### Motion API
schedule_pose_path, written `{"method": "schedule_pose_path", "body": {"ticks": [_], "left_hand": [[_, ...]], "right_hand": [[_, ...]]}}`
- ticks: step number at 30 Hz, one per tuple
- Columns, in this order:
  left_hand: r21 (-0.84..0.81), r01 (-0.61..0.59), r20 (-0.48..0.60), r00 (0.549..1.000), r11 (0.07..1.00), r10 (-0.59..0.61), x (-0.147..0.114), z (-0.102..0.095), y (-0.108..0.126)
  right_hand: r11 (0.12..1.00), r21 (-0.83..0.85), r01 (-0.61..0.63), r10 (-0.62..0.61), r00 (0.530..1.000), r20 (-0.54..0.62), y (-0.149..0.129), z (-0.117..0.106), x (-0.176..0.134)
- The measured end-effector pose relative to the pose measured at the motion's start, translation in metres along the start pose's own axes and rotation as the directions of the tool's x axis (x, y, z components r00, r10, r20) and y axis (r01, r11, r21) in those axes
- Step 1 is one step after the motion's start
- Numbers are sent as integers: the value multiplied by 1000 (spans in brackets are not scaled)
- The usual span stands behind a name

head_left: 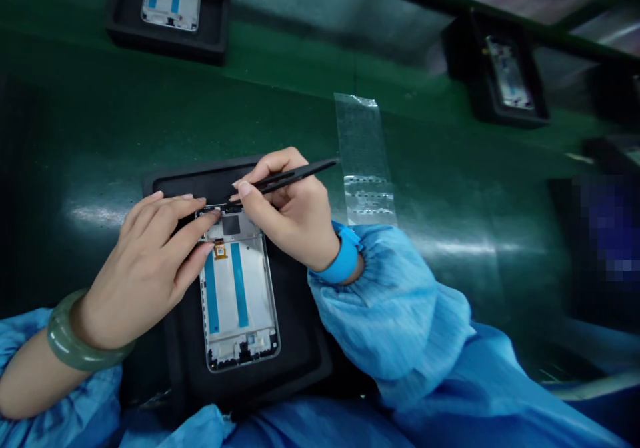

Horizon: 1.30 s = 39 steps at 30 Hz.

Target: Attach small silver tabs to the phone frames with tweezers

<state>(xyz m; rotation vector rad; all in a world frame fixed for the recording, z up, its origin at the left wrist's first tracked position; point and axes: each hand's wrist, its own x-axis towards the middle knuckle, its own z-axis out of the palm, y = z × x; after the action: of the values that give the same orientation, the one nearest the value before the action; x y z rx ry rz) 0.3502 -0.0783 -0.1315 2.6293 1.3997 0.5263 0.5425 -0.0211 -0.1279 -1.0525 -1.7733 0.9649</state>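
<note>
An opened phone frame (225,295) with two blue strips lies in a black tray (305,341) in front of me. A small orange flex cable (220,251) shows near its upper left. My right hand (290,215) pinches black tweezers (295,173), whose tips point down at the frame's top edge. My left hand (155,255) lies over the frame's upper left corner, fingers stretched out and fingertips resting on it. Those fingers hide part of that corner. Whether the tweezer tips grip anything is too small to tell.
A clear plastic strip (363,148) with small dark marks lies on the green work surface (450,188) to the right. Farther back, one black tray (215,35) holds a phone frame, and another black tray (465,68) at the right holds one too.
</note>
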Motion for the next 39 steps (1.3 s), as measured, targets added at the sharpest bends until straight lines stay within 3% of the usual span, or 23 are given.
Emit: {"method": "schedule_pose_path", "body": {"ticks": [12, 20, 28, 34, 39], "left_hand": [[3, 14, 5, 1000, 1000, -14, 0, 1, 0], [20, 6, 1, 1000, 1000, -6, 0, 0, 0], [6, -9, -16, 1000, 1000, 10, 0, 2, 1], [14, -14, -18, 1000, 1000, 15, 1, 2, 1], [18, -14, -16, 1000, 1000, 14, 1, 2, 1]], "right_hand": [[992, -89, 95, -92, 995, 37, -2, 1, 1], [881, -309, 359, -356, 932, 67, -3, 7, -4], [980, -152, 132, -134, 991, -9, -2, 1, 1], [988, -104, 110, -108, 994, 23, -2, 1, 0], [971, -161, 179, -174, 984, 42, -2, 1, -1]]}}
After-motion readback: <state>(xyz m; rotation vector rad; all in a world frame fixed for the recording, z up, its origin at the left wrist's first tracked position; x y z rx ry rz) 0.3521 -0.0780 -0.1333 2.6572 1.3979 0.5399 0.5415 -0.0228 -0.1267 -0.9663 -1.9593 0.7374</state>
